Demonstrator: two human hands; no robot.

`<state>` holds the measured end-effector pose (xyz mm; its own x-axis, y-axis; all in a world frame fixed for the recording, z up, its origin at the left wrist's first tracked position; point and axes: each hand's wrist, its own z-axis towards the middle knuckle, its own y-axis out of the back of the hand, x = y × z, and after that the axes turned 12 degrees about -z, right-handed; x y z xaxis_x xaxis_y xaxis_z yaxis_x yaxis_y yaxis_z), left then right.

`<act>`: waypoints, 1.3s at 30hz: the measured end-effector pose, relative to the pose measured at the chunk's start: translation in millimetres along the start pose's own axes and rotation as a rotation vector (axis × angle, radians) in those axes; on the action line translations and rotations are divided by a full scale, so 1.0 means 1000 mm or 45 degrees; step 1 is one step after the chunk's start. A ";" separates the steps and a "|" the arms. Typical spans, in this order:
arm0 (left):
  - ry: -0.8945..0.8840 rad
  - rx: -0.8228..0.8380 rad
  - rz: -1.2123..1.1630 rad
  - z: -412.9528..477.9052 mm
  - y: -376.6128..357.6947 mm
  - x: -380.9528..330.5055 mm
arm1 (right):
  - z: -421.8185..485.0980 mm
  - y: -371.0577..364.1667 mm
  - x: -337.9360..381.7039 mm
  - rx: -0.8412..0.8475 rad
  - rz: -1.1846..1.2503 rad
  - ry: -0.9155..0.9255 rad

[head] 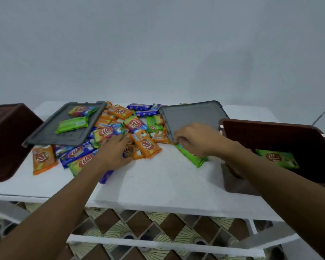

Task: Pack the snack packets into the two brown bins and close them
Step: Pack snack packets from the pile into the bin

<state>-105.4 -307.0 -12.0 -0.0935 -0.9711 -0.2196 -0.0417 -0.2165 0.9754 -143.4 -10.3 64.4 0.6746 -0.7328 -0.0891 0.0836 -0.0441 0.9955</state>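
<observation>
Green packet [192, 157] lies under my right hand [193, 140], fingers curled on its far end. Its long axis slants near-right, toward the right bin [270, 134] just beside. Left hand [113, 151] rests flat, fingers spread, on the pile [135, 126], farther off.

The snack packets [146, 145] in the middle are showing orange, green and blue wrappers with red oval marks. The left bin [6, 139] and right bin [270, 136] are looking dark brown, the lids [191, 115] grey, the table [167, 177] white. The floor [135, 228] below is showing brown diamonds and cream fans.
</observation>
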 end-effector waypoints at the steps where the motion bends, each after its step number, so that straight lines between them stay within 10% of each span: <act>1: -0.008 0.051 0.015 -0.001 -0.001 0.006 | 0.010 -0.007 0.009 0.070 0.011 -0.017; 8: -0.069 0.041 -0.310 0.002 -0.015 0.005 | 0.031 -0.062 0.058 0.332 0.023 -0.070; 18: -0.287 -0.080 -0.191 0.008 -0.015 0.004 | -0.017 -0.078 0.073 -0.048 -0.012 -0.247; 29: -0.098 -0.252 -0.757 0.015 -0.006 -0.009 | 0.035 -0.047 0.042 0.613 -0.389 0.167; 39: -0.086 -0.256 -0.821 0.026 0.013 -0.022 | 0.031 -0.032 0.028 0.352 -0.426 0.216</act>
<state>-129.9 -285.6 4.6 -0.1745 -0.6347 -0.7528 0.0752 -0.7709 0.6325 -149.7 -50.7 31.5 0.7564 -0.5269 -0.3876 0.1341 -0.4551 0.8803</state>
